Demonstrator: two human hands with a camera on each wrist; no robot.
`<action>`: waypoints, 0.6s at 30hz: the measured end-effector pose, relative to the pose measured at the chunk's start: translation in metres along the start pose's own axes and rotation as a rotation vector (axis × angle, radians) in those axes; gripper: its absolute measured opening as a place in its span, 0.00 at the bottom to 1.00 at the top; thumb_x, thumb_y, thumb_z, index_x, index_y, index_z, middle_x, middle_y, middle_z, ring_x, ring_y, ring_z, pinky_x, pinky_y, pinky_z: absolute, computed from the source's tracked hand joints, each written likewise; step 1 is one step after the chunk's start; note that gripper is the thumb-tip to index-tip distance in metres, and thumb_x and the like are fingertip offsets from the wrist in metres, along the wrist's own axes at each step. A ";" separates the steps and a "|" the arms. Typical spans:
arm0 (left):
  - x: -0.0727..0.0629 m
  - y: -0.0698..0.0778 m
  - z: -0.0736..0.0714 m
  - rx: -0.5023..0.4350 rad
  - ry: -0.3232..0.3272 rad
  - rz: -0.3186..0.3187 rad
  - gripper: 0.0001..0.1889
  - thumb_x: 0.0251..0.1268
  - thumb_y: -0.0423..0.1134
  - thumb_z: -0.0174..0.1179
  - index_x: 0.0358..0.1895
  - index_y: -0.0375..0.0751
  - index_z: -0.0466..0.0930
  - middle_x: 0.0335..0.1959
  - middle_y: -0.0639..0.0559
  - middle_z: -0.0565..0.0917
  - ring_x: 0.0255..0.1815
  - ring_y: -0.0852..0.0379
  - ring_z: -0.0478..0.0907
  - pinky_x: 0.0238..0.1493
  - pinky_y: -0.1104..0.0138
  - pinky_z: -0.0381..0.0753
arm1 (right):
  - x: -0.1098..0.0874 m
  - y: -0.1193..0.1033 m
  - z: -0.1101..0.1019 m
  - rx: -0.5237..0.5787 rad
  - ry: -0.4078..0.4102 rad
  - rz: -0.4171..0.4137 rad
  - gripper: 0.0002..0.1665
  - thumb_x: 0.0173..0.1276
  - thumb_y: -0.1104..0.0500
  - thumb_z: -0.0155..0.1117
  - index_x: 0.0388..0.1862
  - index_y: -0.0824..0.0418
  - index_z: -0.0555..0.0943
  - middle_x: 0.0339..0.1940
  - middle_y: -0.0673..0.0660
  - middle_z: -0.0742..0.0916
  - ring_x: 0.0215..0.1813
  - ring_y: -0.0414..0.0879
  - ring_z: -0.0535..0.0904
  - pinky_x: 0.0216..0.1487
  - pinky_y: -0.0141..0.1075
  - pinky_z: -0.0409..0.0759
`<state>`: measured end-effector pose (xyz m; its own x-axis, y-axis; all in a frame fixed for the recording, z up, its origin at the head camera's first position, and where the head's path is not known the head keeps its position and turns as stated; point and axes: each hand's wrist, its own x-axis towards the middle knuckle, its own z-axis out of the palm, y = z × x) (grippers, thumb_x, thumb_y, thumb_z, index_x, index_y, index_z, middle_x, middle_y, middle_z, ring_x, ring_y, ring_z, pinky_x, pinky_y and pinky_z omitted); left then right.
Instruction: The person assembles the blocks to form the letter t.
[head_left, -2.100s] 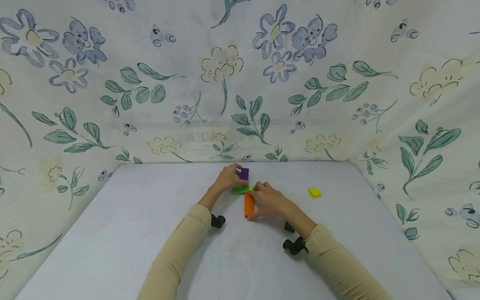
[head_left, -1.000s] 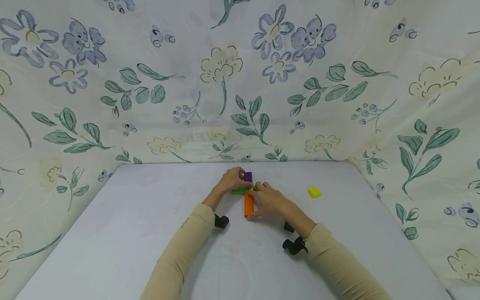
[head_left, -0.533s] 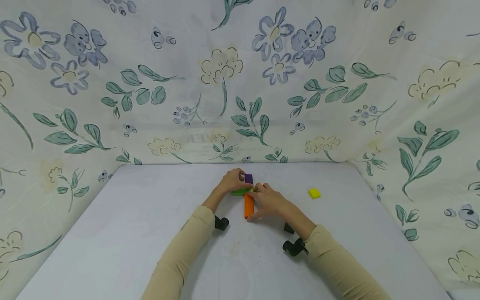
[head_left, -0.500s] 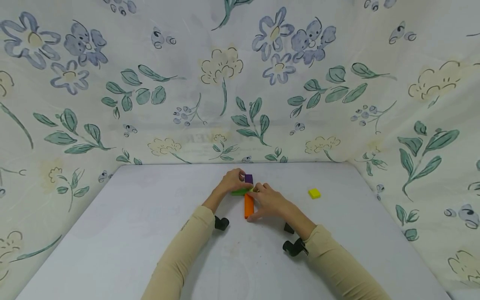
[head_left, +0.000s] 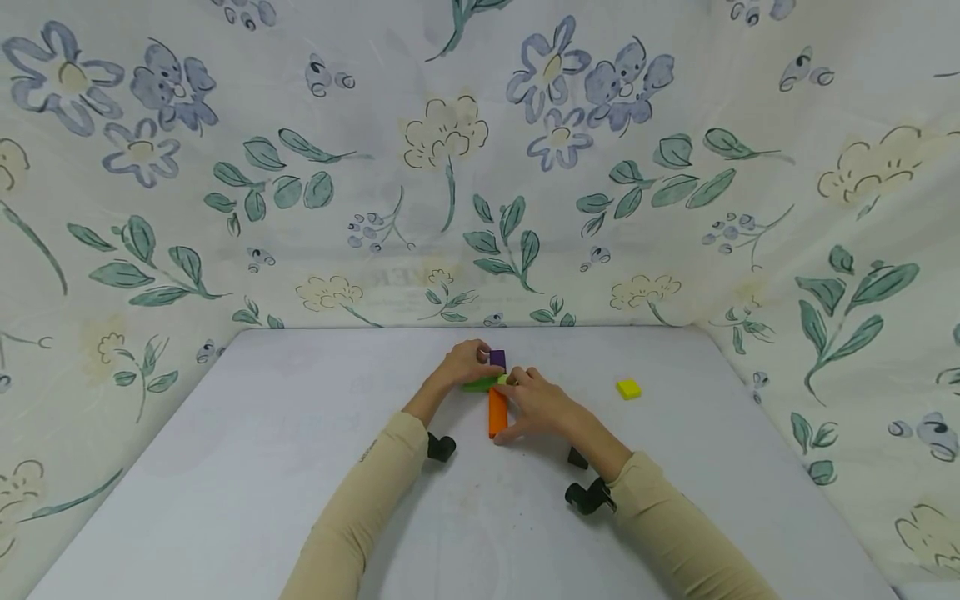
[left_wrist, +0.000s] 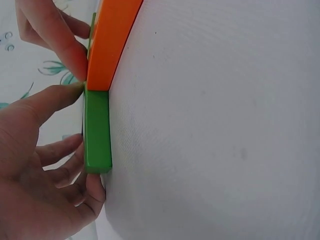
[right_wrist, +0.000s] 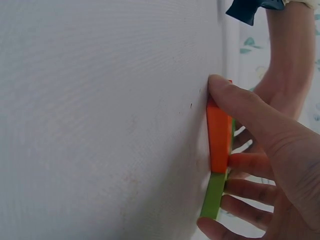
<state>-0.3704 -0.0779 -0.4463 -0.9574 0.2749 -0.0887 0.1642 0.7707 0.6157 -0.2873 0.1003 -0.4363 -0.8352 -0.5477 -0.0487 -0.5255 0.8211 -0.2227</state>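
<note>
A purple block (head_left: 497, 359) lies just behind a green block (head_left: 478, 386). My left hand (head_left: 461, 364) pinches the purple block between thumb and fingers; in the left wrist view its little finger (left_wrist: 95, 187) is at the end of the green block (left_wrist: 98, 135). An orange block (head_left: 498, 412) runs toward me from the green one, forming a T. My right hand (head_left: 542, 407) grips this orange block, thumb at its near end and index finger near the green block. In the right wrist view the other right fingers lie along the green block (right_wrist: 214, 195).
A yellow square block (head_left: 628, 388) lies alone on the white table (head_left: 262, 467), to the right of the hands. Black wrist cameras (head_left: 588, 497) sit under both forearms. A flowered cloth (head_left: 360, 167) rises behind the table and at both sides.
Since two seconds ago my left hand has brought the purple block slightly right and nearer, up against the green block. Over the last second both hands have stayed almost still.
</note>
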 end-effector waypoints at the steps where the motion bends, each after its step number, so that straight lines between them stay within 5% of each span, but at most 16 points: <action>1: 0.000 0.000 0.000 0.001 -0.001 0.002 0.30 0.61 0.53 0.66 0.62 0.38 0.74 0.56 0.41 0.81 0.54 0.47 0.78 0.58 0.57 0.79 | 0.000 0.000 0.000 -0.001 0.001 -0.001 0.54 0.48 0.29 0.73 0.70 0.53 0.73 0.63 0.59 0.76 0.62 0.54 0.69 0.59 0.51 0.79; 18: 0.005 0.002 0.007 0.070 0.016 -0.005 0.31 0.64 0.56 0.62 0.66 0.44 0.72 0.55 0.40 0.81 0.53 0.45 0.78 0.57 0.53 0.79 | -0.001 -0.001 0.000 0.020 -0.003 0.015 0.53 0.48 0.30 0.74 0.70 0.53 0.73 0.65 0.58 0.75 0.63 0.54 0.68 0.58 0.53 0.79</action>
<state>-0.3735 -0.0708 -0.4505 -0.9620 0.2616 -0.0786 0.1748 0.8106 0.5589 -0.2864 0.1002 -0.4361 -0.8423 -0.5361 -0.0551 -0.5097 0.8257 -0.2418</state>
